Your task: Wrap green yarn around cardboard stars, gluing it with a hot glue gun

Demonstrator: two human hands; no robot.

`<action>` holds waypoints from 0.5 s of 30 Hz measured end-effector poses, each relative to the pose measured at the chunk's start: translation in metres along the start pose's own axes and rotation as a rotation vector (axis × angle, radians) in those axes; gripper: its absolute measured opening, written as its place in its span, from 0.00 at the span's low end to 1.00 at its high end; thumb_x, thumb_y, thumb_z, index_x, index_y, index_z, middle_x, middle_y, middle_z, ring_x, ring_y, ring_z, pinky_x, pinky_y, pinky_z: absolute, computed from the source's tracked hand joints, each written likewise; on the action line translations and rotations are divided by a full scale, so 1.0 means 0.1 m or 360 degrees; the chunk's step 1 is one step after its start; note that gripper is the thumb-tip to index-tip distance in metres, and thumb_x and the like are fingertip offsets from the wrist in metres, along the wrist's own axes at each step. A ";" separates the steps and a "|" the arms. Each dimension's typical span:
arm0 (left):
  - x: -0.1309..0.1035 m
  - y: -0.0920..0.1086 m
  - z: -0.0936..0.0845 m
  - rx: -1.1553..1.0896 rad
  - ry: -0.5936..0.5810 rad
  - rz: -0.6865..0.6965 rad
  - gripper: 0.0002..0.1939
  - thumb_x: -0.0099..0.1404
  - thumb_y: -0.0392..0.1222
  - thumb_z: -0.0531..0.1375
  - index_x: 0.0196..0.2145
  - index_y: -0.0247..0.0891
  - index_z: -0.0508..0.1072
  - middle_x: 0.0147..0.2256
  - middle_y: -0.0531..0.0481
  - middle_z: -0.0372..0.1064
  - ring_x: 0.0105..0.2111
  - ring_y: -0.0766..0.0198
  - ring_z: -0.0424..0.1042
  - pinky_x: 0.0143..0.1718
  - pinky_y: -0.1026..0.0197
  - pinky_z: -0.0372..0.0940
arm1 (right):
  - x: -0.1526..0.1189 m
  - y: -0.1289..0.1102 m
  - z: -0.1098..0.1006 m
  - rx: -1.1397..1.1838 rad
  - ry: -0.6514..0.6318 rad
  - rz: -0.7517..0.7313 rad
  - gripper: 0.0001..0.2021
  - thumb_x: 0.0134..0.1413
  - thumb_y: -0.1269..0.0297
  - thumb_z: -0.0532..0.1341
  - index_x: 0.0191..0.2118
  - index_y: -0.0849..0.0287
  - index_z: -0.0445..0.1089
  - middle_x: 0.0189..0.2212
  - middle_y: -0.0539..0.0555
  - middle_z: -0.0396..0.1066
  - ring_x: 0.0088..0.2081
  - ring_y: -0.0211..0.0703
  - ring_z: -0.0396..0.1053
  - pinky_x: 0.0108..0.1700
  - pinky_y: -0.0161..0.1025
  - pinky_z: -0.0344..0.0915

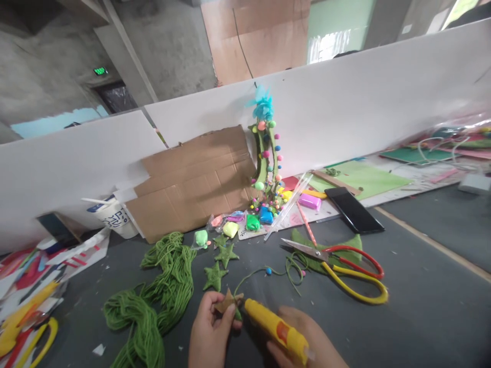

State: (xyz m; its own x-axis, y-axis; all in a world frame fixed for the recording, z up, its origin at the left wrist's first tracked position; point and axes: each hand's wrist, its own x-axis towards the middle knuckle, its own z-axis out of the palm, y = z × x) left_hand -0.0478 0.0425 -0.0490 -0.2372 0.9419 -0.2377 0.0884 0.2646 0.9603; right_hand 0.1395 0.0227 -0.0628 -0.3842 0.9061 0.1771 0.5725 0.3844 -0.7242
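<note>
My left hand (pixel 215 327) pinches a small cardboard star (pixel 226 302), its brown side up and a bit of green showing at its lower edge. In my right hand (pixel 303 327) is a yellow glue gun (pixel 274 327), its nozzle close beside the star. From the star, a strand of green yarn (pixel 249 274) runs right across the table, past a small blue ball (pixel 268 271). Just beyond my left hand lie green yarn-covered stars (pixel 215 276). A large tangled skein of green yarn (pixel 169 286) spreads to the left.
Scissors with red and yellow handles (pixel 326 255) lie open on the right, over a green crescent piece (pixel 355 244). Behind are a phone (pixel 353 209), cardboard (pixel 199 184), a paper cup (pixel 115 219), clay packets (pixel 253 222) and a decorated green stand (pixel 264 158). More tools (pixel 30 317) crowd the left edge.
</note>
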 end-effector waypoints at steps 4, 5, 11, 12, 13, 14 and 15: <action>-0.03 0.00 0.04 -0.0005 0.0108 0.0066 0.12 0.47 0.44 0.66 0.26 0.39 0.67 0.22 0.54 0.72 0.18 0.63 0.71 0.21 0.63 0.65 | -0.01 -0.01 -0.03 0.0034 0.0065 0.0068 0.05 0.46 0.69 0.57 0.22 0.56 0.64 0.22 0.52 0.67 0.25 0.42 0.67 0.29 0.33 0.63; -0.03 0.00 0.05 -0.0002 0.0138 0.0090 0.11 0.47 0.43 0.65 0.26 0.39 0.67 0.22 0.55 0.72 0.17 0.64 0.70 0.20 0.64 0.65 | -0.01 -0.01 -0.03 0.0059 0.0072 0.0084 0.05 0.46 0.68 0.56 0.22 0.56 0.64 0.22 0.52 0.67 0.24 0.41 0.66 0.29 0.33 0.63; -0.04 0.02 0.06 -0.0007 0.0082 0.0060 0.12 0.47 0.44 0.66 0.26 0.39 0.67 0.23 0.53 0.74 0.18 0.63 0.71 0.21 0.63 0.66 | 0.01 -0.02 -0.01 0.0142 -0.0024 0.0013 0.06 0.46 0.66 0.56 0.22 0.56 0.61 0.20 0.49 0.64 0.22 0.38 0.62 0.27 0.32 0.61; -0.03 0.02 0.06 -0.0015 0.0057 0.0045 0.12 0.47 0.44 0.66 0.26 0.39 0.67 0.23 0.53 0.74 0.18 0.62 0.72 0.21 0.62 0.66 | 0.02 -0.01 -0.01 0.0121 -0.0038 -0.0004 0.06 0.46 0.66 0.56 0.21 0.56 0.61 0.20 0.49 0.64 0.21 0.37 0.62 0.27 0.32 0.61; -0.03 0.01 0.06 -0.0024 0.0050 0.0044 0.12 0.46 0.44 0.66 0.26 0.39 0.66 0.23 0.53 0.74 0.18 0.63 0.72 0.21 0.62 0.66 | 0.02 -0.01 0.00 0.0100 -0.0030 -0.0013 0.07 0.46 0.66 0.56 0.21 0.56 0.61 0.20 0.49 0.64 0.21 0.37 0.61 0.27 0.32 0.61; -0.04 0.01 0.06 -0.0036 0.0064 0.0055 0.12 0.47 0.44 0.66 0.26 0.39 0.66 0.23 0.53 0.74 0.18 0.63 0.71 0.21 0.63 0.66 | 0.02 -0.01 0.01 0.0086 -0.0002 -0.0014 0.07 0.46 0.66 0.57 0.21 0.56 0.61 0.20 0.49 0.64 0.21 0.38 0.61 0.27 0.32 0.61; -0.04 0.01 0.07 -0.0048 0.0095 0.0074 0.12 0.47 0.43 0.66 0.26 0.39 0.66 0.22 0.54 0.73 0.18 0.64 0.71 0.21 0.64 0.66 | 0.02 -0.01 0.01 0.0080 0.0025 -0.0010 0.07 0.46 0.66 0.57 0.21 0.56 0.61 0.20 0.49 0.64 0.22 0.38 0.62 0.28 0.33 0.61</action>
State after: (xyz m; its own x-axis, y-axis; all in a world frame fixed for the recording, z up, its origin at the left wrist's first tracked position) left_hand -0.0400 0.0406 -0.0484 -0.2910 0.9387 -0.1847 0.0715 0.2138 0.9743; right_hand 0.1378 0.0240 -0.0625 -0.3761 0.9065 0.1919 0.5326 0.3810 -0.7557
